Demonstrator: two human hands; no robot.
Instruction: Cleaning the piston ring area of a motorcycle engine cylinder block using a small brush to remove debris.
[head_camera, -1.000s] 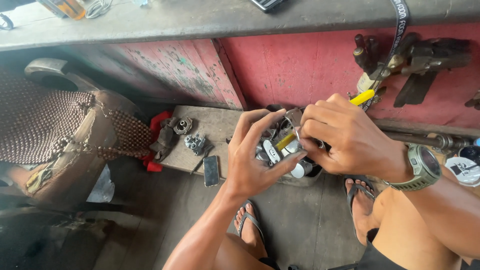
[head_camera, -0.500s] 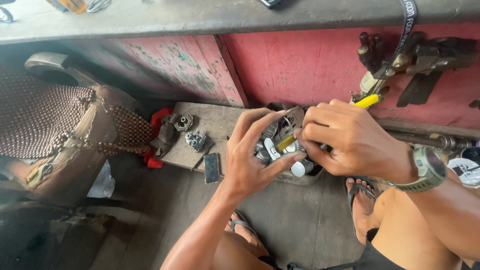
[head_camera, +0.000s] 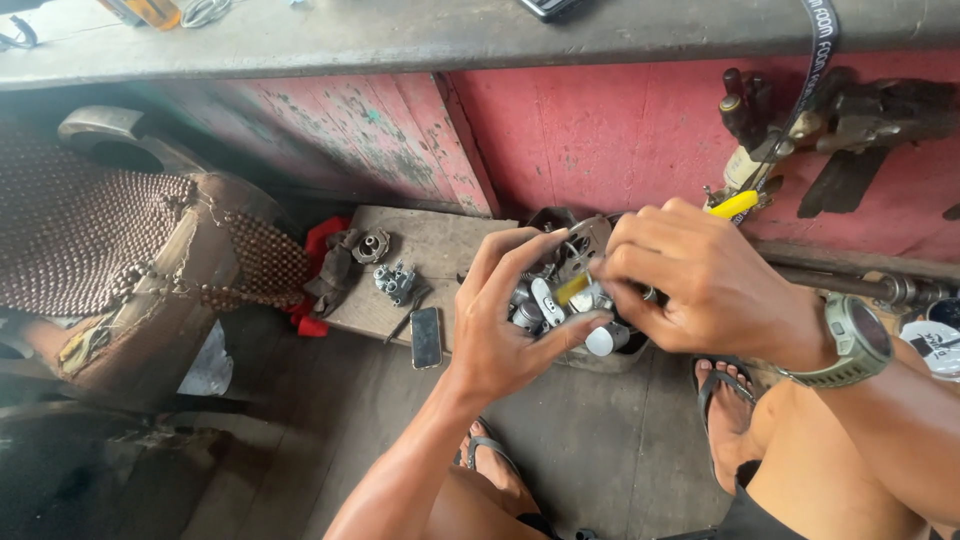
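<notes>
Both hands (head_camera: 520, 330) (head_camera: 700, 290) around a small metal carburetor (head_camera: 560, 300)

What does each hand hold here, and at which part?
The left hand cradles a small metal engine part from below. The right hand pinches a yellow-handled tool; its exact grip is hidden.

You've got a chunky olive-green watch (head_camera: 858, 343) on your right wrist, bare arms, dark shorts (head_camera: 775, 500), and black flip-flops (head_camera: 722, 392).

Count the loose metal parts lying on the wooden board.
2: a round part near the board's far left corner and a lumpy part just in front of it. The left hand may hide others.
</notes>
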